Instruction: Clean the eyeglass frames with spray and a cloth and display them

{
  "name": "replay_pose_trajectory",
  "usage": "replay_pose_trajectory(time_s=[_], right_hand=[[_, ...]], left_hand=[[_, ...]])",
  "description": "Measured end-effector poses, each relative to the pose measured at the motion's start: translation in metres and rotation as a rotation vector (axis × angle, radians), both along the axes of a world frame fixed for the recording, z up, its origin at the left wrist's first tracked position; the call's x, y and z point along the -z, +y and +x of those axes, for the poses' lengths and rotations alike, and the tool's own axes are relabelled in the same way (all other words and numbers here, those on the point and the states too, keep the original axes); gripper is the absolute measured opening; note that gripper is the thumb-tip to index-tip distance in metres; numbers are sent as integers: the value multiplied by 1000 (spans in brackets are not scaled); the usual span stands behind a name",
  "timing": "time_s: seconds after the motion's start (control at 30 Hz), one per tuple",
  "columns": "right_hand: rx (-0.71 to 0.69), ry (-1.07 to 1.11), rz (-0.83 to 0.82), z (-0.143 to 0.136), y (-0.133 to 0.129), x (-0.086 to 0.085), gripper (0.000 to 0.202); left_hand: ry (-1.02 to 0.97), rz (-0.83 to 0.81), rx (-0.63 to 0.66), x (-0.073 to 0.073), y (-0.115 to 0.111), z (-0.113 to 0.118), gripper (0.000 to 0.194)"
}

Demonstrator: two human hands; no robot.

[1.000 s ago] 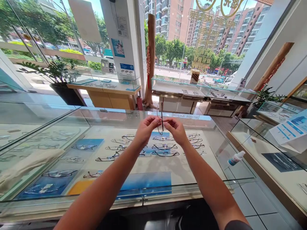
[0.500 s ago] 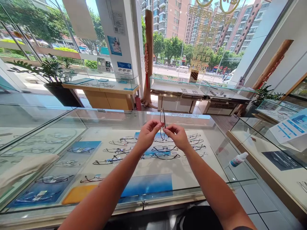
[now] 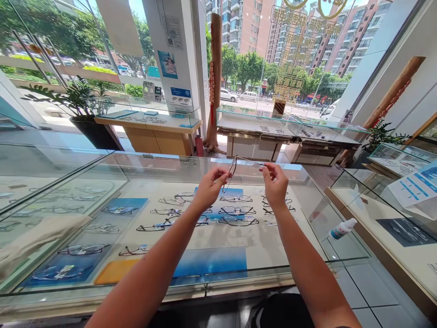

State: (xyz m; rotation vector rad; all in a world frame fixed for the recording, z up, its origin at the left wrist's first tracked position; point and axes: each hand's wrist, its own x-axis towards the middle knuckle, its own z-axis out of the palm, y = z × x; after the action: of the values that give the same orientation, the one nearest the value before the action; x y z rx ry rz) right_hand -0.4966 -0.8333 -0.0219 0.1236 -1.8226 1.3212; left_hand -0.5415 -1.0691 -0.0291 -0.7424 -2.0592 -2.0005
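Observation:
A thin-framed pair of glasses is held up above the glass display case. My left hand pinches the frame near its middle. One temple arm stretches out to the right, and my right hand pinches its far end. Rows of eyeglasses lie inside the case below both hands, some of them on blue cards.
At the right on the glass stands a small white bottle. A beige cloth lies at the left, and an orange piece shows near the front. More display cases stand by the windows.
My right hand has moved right, away from my left hand, and a temple arm of the glasses now extends between them. The glasses have tilted. The view has shifted slightly.

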Motion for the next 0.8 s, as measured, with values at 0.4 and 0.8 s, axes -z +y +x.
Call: replay_pose_trajectory(time_s=[0.4, 0.8], right_hand=[[6, 143, 334, 12, -35, 17, 26], [59, 39, 305, 6, -40, 26, 31]], left_hand=[[-18, 20, 33, 6, 7, 5, 45], [36, -108, 72, 11, 18, 20, 38]])
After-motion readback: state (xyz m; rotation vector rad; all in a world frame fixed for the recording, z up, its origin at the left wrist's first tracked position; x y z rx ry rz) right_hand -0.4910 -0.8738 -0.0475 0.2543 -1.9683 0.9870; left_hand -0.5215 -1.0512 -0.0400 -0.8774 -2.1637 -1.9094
